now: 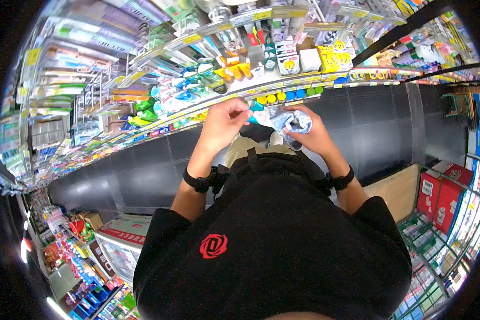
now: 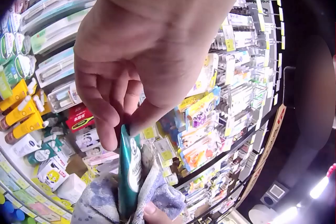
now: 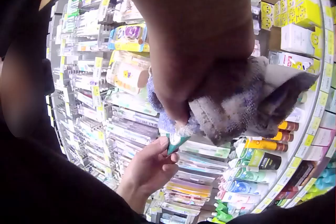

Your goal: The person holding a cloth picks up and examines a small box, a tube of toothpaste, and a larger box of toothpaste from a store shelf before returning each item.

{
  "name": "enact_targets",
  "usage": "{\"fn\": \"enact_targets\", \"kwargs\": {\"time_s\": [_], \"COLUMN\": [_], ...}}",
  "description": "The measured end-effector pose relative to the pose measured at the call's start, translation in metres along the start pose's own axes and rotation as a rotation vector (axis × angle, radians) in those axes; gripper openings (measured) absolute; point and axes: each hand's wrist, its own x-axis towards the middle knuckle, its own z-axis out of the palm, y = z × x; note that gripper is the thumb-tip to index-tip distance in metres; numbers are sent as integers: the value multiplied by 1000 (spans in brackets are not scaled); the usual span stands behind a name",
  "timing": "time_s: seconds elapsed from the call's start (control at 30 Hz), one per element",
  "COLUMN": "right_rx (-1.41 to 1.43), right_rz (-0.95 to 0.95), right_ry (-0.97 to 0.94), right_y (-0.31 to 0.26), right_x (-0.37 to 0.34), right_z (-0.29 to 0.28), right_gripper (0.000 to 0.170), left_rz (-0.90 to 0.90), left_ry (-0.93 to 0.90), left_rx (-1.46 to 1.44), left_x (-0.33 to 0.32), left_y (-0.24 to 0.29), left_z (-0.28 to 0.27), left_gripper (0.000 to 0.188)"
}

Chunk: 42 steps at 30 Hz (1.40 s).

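Observation:
A green tube with white print point(image 2: 128, 176) stands between the two hands in the left wrist view. The left hand point(image 1: 225, 124) pinches the tube's flat end between thumb and fingers. A blue-and-white patterned cloth point(image 1: 298, 122) wraps round the other part of the tube, and the right hand point(image 1: 313, 132) grips that cloth. In the right wrist view the cloth point(image 3: 231, 103) hangs in folds from the right hand, with the tube's green end point(image 3: 176, 143) sticking out toward the left fingers.
Store shelves with packaged goods fill the far side; orange tubes point(image 1: 234, 71) and yellow boxes point(image 1: 334, 57) stand on the near ledge point(image 1: 218, 98). Dark floor tiles point(image 1: 378, 128) lie below. A red box point(image 1: 444, 196) is at the right, a chest with a red edge point(image 1: 124, 230) at the left.

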Motion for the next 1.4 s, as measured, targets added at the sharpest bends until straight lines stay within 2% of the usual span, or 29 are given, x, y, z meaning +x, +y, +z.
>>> {"fn": "enact_targets", "kwargs": {"time_s": [0.07, 0.2, 0.27, 0.33, 0.43, 0.53, 0.63, 0.77, 0.9, 1.07, 1.4], "right_rx": [-36, 28, 18, 36, -13, -39, -93, -79, -101, -136, -152], "right_rz": [22, 82, 169, 274, 285, 414, 466, 495, 533, 564, 607], "right_ry": [11, 109, 166, 260, 359, 405, 447, 487, 484, 483, 450], "right_y": [-1, 46, 64, 84, 109, 115, 133, 134, 140, 134, 127], "right_x": [-6, -12, -24, -40, -60, -76, -92, -106, -115, -118, -115], "right_z": [3, -9, -13, -16, -23, -25, -22, -20, -21, -21, -21], "right_gripper": [50, 48, 48, 45, 44, 42, 40, 39, 41, 41, 41], "left_rz": [90, 159, 262, 246, 221, 321, 374, 326, 252, 424, 435], "left_ry": [12, -3, 60, 89, 141, 247, 251, 201, 147, 108, 151], "left_rx": [56, 207, 439, 483, 566, 805, 882, 1046, 1072, 1076, 1087], "left_x": [5, 39, 51, 77, 113, 156, 189, 222, 235, 242, 245], "left_y": [-12, -2, 10, -7, -22, -53, -71, -96, -99, -115, -117], "left_z": [0, 17, 17, 16, 23, 31, 39, 51, 60, 67, 72], "left_gripper": [7, 9, 8, 9, 8, 6, 6, 8, 11, 6, 10]}}
